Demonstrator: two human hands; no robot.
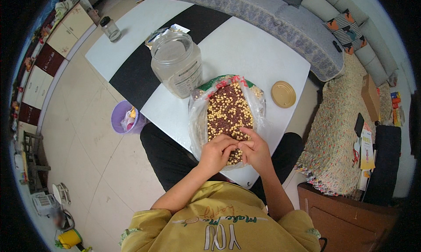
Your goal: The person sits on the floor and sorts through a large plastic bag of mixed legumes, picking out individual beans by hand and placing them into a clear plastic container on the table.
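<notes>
Your left hand and right hand meet, can't tell if gripping anything, over the bag of beans running lengthwise toward the table's near corner.

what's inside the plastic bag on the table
The plastic bag holds mixed yellow and dark-red grains. The left hand and right hand cover some; anything beneath the top layer is hidden.

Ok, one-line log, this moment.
left hand, right hand: close together over maroon and yellow grains; clear plastic bag: open; clear plastic jar, round gold lid: beside bag
</notes>
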